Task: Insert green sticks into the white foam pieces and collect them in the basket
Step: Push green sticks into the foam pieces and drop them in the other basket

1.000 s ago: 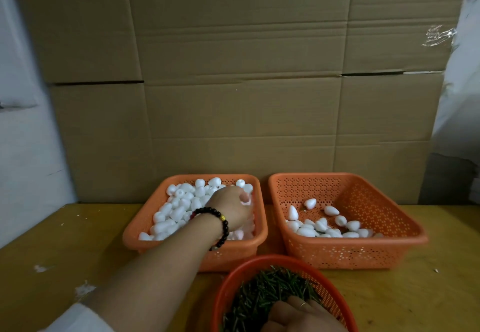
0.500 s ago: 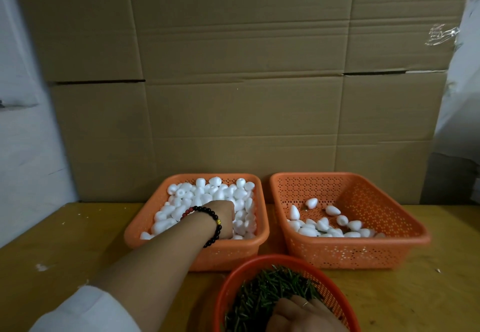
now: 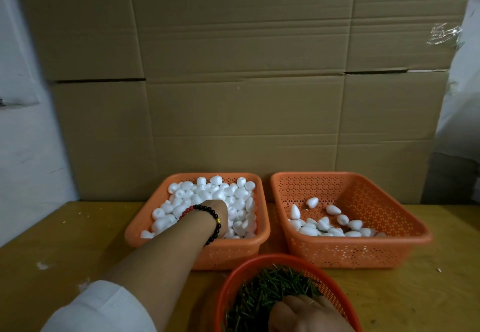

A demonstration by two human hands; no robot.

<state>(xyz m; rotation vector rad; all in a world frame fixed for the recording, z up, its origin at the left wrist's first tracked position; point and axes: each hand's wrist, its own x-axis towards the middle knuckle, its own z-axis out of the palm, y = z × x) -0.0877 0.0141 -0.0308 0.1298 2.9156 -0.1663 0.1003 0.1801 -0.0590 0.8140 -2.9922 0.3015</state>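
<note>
An orange basket (image 3: pixel 166 201) at the back left is piled with white foam pieces (image 3: pixel 220 191). My left hand (image 3: pixel 217 213), a bead bracelet on its wrist, reaches down into that pile; its fingers are hidden among the pieces. A second orange basket (image 3: pixel 363 251) at the right holds several foam pieces (image 3: pixel 324 224) lying along its near side. A round red basket (image 3: pixel 259 260) at the bottom centre is full of green sticks (image 3: pixel 270 290). My right hand (image 3: pixel 304 313) rests knuckles up in the sticks, fingers curled down into them.
The baskets stand on a yellow wooden table (image 3: pixel 65 248) with white crumbs on its left part. A wall of cardboard sheets (image 3: pixel 246 85) rises right behind the baskets. A white wall stands at the left.
My left hand has dropped from above the foam pile down into it, towards the basket's near side. My right hand has stayed in the green sticks.
</note>
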